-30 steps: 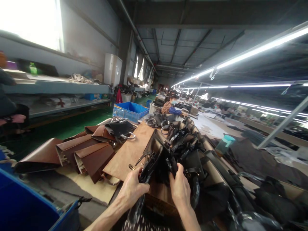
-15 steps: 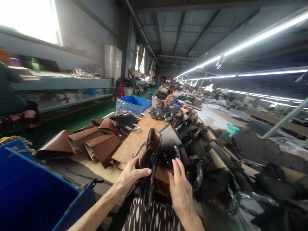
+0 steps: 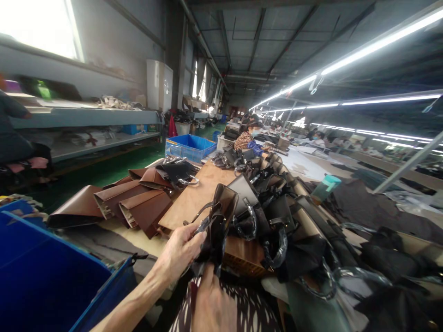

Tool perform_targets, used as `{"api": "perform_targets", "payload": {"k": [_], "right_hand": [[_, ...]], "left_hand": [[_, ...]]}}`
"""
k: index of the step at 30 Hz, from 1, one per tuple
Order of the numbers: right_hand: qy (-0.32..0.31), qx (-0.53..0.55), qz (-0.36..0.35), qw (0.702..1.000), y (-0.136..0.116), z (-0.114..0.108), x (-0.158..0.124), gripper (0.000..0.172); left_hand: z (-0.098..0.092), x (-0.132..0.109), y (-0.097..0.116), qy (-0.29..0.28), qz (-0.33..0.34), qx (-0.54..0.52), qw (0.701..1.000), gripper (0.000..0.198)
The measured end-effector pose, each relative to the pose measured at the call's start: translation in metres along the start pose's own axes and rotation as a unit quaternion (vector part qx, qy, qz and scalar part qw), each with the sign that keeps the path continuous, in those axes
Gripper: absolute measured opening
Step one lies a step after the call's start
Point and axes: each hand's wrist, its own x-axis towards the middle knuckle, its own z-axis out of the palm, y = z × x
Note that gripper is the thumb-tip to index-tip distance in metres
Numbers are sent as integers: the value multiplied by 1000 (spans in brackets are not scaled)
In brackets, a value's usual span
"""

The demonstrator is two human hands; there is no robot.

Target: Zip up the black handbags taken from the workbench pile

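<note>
A black handbag (image 3: 221,223) stands tilted at the near edge of the work surface, its mouth open and its handles wrapped in clear plastic. My left hand (image 3: 182,249) is closed on the bag's left side, by a wrapped handle, thumb on top. Low on the near side, my right hand (image 3: 212,299) is slightly blurred, fingers curled against the bag's lower part; its grip is partly hidden. Just right of this bag lies a grey-black handbag (image 3: 246,193) with a plastic-wrapped handle.
A brown board (image 3: 194,198) lies ahead, with brown leather bags (image 3: 145,207) on its left and heaped black bags (image 3: 304,230) on its right. A blue bin (image 3: 51,272) stands near left, another blue crate (image 3: 190,146) farther off. A teal-lidded bottle (image 3: 327,188) stands right. A co-worker (image 3: 247,138) sits ahead.
My right hand has moved left and down from beside the bag to its lower near side. My left hand has shifted slightly left and closed on the bag's side.
</note>
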Motion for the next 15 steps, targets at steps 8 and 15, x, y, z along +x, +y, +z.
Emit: {"api": "perform_targets", "payload": {"k": [8,15], "right_hand": [[-132,25,127,983,60,-13,22,25],[-78,173,94,977,35,17,31,17]], "left_hand": [[-21,-44,3,10,-60,53,997,39],[0,-61,-6,42,-105,10,994,43]]}}
